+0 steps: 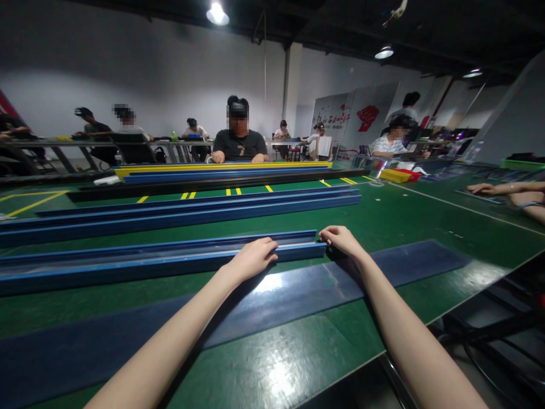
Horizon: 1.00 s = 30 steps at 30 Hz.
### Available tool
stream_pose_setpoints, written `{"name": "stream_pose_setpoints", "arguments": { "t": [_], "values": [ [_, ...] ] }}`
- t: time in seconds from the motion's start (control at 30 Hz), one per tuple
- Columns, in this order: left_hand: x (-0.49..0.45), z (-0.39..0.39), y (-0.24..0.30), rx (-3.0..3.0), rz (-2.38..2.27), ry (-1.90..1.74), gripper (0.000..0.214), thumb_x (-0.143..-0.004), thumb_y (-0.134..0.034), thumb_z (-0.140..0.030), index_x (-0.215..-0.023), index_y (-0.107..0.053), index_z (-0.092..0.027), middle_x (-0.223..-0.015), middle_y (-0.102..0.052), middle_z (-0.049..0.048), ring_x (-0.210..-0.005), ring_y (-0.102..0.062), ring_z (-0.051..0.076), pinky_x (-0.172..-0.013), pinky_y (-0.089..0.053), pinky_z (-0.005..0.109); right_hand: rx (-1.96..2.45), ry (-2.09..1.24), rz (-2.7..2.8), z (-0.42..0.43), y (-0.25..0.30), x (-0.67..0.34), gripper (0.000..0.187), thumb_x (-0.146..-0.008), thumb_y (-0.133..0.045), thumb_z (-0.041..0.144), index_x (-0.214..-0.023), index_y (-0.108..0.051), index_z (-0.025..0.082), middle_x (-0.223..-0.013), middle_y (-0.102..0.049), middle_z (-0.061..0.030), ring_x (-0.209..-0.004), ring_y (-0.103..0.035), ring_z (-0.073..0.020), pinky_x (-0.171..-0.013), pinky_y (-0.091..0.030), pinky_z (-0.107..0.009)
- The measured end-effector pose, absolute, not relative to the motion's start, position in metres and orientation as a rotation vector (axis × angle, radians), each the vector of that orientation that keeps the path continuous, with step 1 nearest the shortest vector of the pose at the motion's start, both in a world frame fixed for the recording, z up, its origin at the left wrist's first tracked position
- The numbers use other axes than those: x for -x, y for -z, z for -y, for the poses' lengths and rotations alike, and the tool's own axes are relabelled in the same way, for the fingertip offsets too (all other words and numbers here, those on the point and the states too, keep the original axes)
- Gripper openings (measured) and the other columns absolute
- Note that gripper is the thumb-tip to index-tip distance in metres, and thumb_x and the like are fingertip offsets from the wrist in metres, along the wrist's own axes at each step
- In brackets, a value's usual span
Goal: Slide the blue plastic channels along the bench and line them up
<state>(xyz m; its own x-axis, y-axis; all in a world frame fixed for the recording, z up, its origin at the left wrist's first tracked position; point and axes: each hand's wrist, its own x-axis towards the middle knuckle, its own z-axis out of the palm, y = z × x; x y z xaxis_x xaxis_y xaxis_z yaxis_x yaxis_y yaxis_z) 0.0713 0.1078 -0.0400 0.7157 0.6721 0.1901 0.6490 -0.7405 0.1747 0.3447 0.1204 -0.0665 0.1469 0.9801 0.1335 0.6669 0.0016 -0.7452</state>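
Observation:
A long blue channel rail (162, 258) lies across the green table (409, 221) in front of me. My left hand (254, 257) rests on its near edge close to the right end, fingers curled over the rim. My right hand (340, 238) grips the rail's right end with bent fingers. Both arms stretch forward over a dark blue mat (298, 295) that lies flat on the table nearer to me.
Two more blue rails (191, 211) lie further back, then a yellow and blue one (221, 168). A seated person (239, 139) faces me across the table. Another person's forearm (506, 190) rests at the right. The table edge (468, 295) drops off at right.

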Motion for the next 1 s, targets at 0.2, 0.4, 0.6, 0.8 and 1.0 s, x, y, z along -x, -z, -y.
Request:
{"name": "stream_pose_setpoints", "arguments": {
  "t": [0.2, 0.4, 0.6, 0.8, 1.0],
  "values": [
    [-0.0729, -0.104, 0.0388, -2.866, -1.088, -0.408, 0.012, -0.083, -0.047, -0.019, -0.092, -0.055, -0.017, -0.105, -0.057, 0.0062, -0.099, -0.052, 0.017, -0.082, -0.043, 0.026, 1.752, -0.569, 1.724, -0.1189, 0.0686, -0.3415, 0.026, -0.068, -0.045, 0.032, -0.068, -0.065, 0.016, -0.062, -0.063, -0.0019, -0.053, -0.053, -0.0109, -0.052, -0.037, -0.02],
    [-0.0741, -0.1011, 0.0382, -2.923, -1.113, -0.339, 0.01, -0.084, -0.045, -0.018, -0.087, -0.054, -0.015, -0.099, -0.058, 0.0071, -0.095, -0.052, 0.017, -0.081, -0.043, 0.026, 1.755, -0.564, 1.755, -0.119, 0.068, -0.3415, 0.027, -0.07, -0.045, 0.032, -0.069, -0.066, 0.015, -0.064, -0.064, -0.0022, -0.055, -0.054, -0.0116, -0.054, -0.038, -0.02],
    [-0.0753, -0.1011, 0.0369, -2.94, -1.163, -0.297, 0.012, -0.084, -0.047, -0.023, -0.081, -0.055, -0.014, -0.091, -0.058, 0.008, -0.088, -0.052, 0.018, -0.079, -0.042, 0.027, 1.764, -0.544, 1.766, -0.1181, 0.0664, -0.3395, 0.026, -0.07, -0.045, 0.029, -0.069, -0.066, 0.015, -0.063, -0.064, -0.0024, -0.058, -0.055, -0.0122, -0.057, -0.039, -0.021],
    [-0.0759, -0.099, 0.0349, -2.907, -1.263, -0.303, 0.017, -0.083, -0.048, -0.027, -0.082, -0.057, -0.012, -0.089, -0.058, 0.0087, -0.087, -0.051, 0.02, -0.08, -0.041, 0.029, 1.758, -0.55, 1.761, -0.1186, 0.0673, -0.3394, 0.025, -0.069, -0.045, 0.027, -0.068, -0.067, 0.015, -0.064, -0.065, -0.0025, -0.058, -0.055, -0.0123, -0.057, -0.04, -0.02],
    [-0.076, -0.1003, 0.0384, -2.92, -1.327, -0.336, 0.021, -0.083, -0.047, -0.03, -0.084, -0.058, -0.012, -0.09, -0.056, 0.0092, -0.087, -0.051, 0.021, -0.082, -0.04, 0.031, 1.75, -0.543, 1.767, -0.1189, 0.0679, -0.3394, 0.024, -0.069, -0.045, 0.027, -0.067, -0.067, 0.016, -0.065, -0.065, -0.0025, -0.06, -0.056, -0.0129, -0.057, -0.041, -0.02]
  ]
}}
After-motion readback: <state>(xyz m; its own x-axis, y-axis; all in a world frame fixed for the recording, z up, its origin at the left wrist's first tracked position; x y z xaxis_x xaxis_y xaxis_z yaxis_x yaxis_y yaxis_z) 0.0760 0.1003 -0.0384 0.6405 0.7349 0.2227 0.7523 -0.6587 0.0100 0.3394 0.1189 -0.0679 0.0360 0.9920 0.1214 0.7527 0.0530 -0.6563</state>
